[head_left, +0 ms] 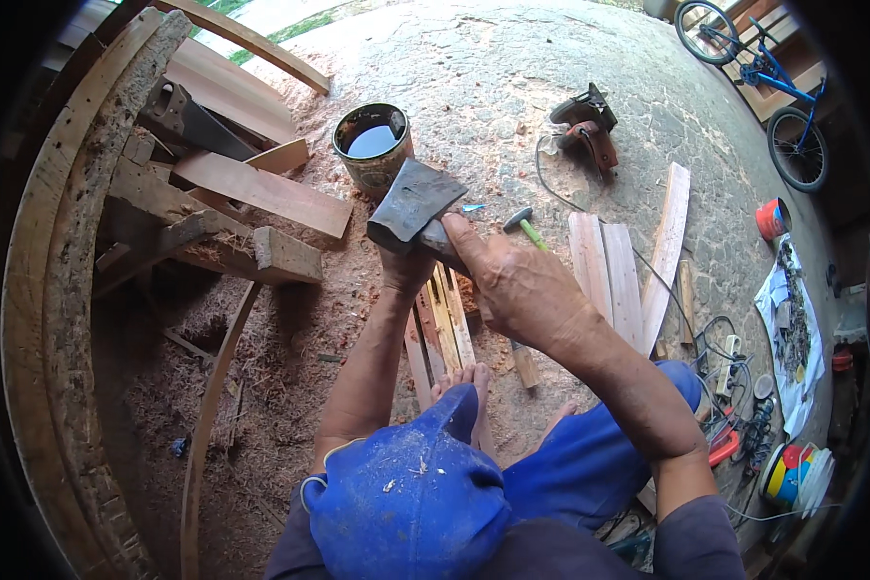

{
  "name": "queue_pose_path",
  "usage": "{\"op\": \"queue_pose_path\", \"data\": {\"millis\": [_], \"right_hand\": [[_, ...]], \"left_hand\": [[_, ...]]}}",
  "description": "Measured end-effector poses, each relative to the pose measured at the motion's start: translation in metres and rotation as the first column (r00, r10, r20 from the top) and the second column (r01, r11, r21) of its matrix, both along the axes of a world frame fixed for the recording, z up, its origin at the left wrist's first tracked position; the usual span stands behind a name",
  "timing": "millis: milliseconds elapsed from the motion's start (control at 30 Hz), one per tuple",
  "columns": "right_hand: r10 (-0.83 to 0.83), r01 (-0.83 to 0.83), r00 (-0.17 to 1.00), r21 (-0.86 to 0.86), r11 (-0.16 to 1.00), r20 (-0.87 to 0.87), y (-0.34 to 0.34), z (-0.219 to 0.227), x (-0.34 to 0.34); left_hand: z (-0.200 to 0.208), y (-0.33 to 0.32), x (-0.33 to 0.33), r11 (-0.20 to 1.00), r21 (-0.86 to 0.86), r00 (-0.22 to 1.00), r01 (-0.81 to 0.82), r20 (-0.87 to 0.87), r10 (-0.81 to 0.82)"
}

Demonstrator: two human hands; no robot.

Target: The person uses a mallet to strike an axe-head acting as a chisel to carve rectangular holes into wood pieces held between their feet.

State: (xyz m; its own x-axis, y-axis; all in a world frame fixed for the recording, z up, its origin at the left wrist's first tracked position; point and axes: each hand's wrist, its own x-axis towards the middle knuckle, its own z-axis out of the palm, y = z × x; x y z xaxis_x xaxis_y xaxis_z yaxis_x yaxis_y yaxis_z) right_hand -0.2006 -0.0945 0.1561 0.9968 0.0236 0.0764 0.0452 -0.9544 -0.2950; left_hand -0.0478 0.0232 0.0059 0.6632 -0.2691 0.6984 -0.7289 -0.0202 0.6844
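Note:
A hatchet with a broad dark metal head is held up in front of me, above the floor. My right hand is closed around its wooden handle, close to the head. My left hand is under the hatchet head; its fingers are hidden behind the metal, so what they hold does not show. Just beyond the blade stands a round, dirty can with liquid in it. Narrow wood strips lie below my hands, by my bare foot. A hammer with a green handle lies right of the blade.
A wooden frame with a handsaw and loose boards fills the left. Planks and a corded power saw lie to the right. Cables tangle near my right knee. A blue bicycle stands far right. Shavings cover the ground.

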Motion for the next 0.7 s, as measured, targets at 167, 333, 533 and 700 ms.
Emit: {"op": "queue_pose_path", "data": {"millis": [167,333,533,700], "right_hand": [[-0.015,0.013,1.0,0.072,0.997,0.018,-0.006,-0.001,-0.005],[-0.038,-0.019,0.979,0.271,0.962,0.2,-0.01,0.038,-0.005],[-0.042,-0.133,0.851,0.291,0.947,0.524,-0.003,0.073,0.004],[-0.03,0.03,0.999,0.009,1.0,-0.012,-0.009,0.007,0.007]], "left_hand": [[0.008,-0.004,0.005,0.998,0.005,0.998,0.058,-0.007,-0.058],[0.018,-0.017,0.006,0.963,-0.226,0.933,0.147,-0.291,-0.211],[0.002,-0.013,0.009,0.974,-0.163,0.919,0.156,-0.338,-0.204],[0.011,-0.015,-0.003,0.99,-0.066,0.986,0.122,-0.11,-0.128]]}}
